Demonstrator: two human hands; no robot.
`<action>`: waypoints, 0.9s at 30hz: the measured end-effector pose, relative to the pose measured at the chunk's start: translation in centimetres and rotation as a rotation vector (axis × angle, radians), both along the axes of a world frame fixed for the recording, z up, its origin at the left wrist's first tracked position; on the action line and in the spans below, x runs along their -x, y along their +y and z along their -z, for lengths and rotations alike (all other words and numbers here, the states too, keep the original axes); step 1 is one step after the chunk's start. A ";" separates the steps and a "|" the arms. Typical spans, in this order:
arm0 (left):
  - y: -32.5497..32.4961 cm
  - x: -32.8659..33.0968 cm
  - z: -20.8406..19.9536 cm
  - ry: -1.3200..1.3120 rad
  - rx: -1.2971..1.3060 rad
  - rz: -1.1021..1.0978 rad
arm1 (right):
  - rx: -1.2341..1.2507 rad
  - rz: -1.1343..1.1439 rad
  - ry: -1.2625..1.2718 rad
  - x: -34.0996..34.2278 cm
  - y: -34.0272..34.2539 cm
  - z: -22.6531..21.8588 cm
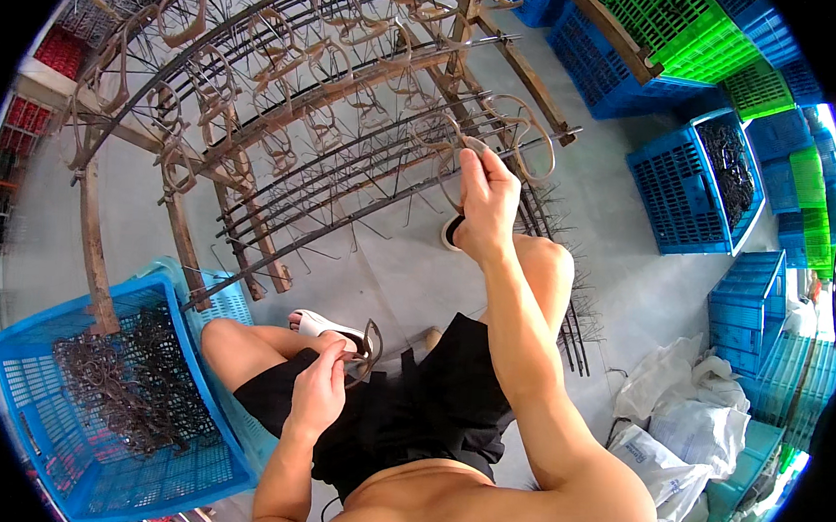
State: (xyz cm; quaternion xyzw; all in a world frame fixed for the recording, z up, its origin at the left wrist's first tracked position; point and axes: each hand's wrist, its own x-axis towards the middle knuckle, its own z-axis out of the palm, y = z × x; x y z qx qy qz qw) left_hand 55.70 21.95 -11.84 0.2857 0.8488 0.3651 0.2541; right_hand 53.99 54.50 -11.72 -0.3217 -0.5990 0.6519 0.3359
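Observation:
My right hand (489, 197) reaches out to the near right end of a metal rack (297, 222). Its thumb and fingers are pinched on a thin brown glasses frame (539, 163), whose loops spread on both sides of the fingers. Whether that frame touches a rack hook I cannot tell. Above my lap, my left hand (318, 393) pinches another brown glasses frame (373, 342), partly hidden by the fingers. Many similar brown frames (187, 22) hang from the rack's wire hooks, mostly on its far rows.
A blue basket (27, 411) with a tangle of dark frames (137, 388) stands at my left. Wooden legs (93, 235) hold up the rack. On the right are a blue crate (667, 203) of dark pieces, stacked green crates (676, 33) and white plastic bags (678, 445).

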 end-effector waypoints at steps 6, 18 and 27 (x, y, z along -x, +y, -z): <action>0.2 0.0 0.3 0.015 -0.035 0.005 | -0.091 0.070 0.052 0.6 -0.6 1.1; 1.2 -0.7 -2.2 0.027 -0.106 -0.022 | -0.167 0.093 -0.106 0.6 0.7 0.2; 2.0 0.2 -3.2 -0.263 -0.718 -0.361 | -0.887 -0.128 -0.138 -5.2 -7.7 -2.6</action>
